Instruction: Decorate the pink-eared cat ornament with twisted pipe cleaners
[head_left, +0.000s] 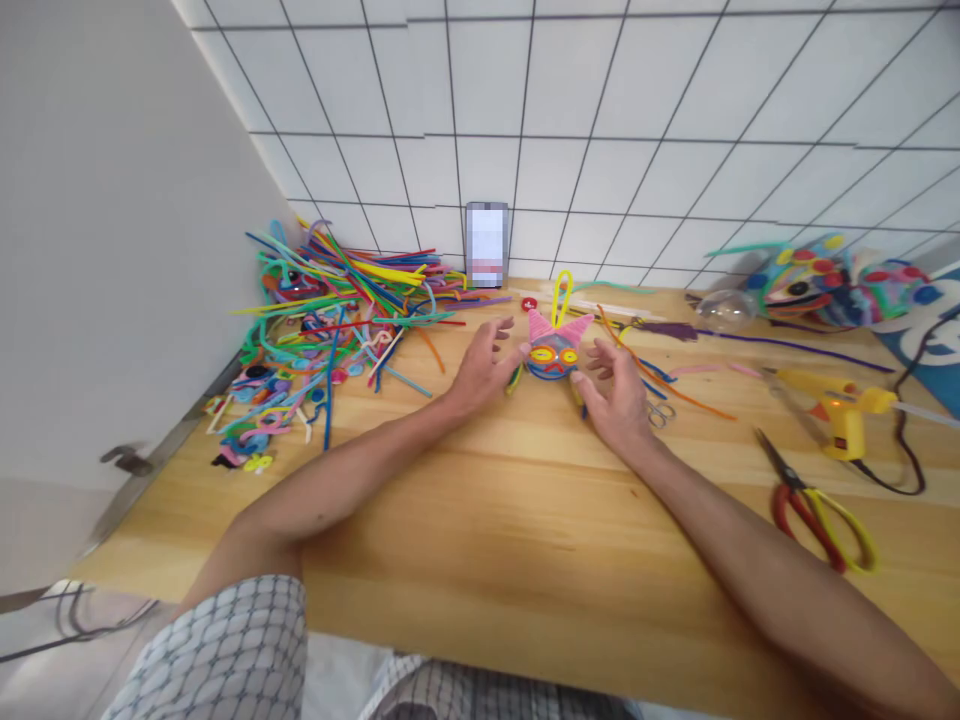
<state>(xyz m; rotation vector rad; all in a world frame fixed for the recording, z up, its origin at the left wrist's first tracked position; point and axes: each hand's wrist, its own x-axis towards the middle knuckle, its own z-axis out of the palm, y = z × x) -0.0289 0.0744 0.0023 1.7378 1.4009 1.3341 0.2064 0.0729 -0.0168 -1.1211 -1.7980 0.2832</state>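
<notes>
A small craft figure (553,356) made of pipe cleaners stands on the wooden table between my hands. It has pink pointed ears, orange-and-yellow ringed eyes, a blue-grey face and a yellow loop on top. My left hand (489,362) is at its left side, fingers apart, the thumb reaching its edge. On the other side my right hand (616,392) has its fingers spread and curved, with the thumb close to the figure's lower right. Whether either thumb touches it I cannot tell. Small scissors (660,412) lie just right of my right hand.
Heaped pipe cleaners (360,285) and small craft pieces (259,415) cover the table's left. A phone (487,245) leans on the tiled wall. At right lie a yellow glue gun (844,410) with a cord, large scissors (814,510), a clear dome (726,311) and colourful crafted shapes (806,285).
</notes>
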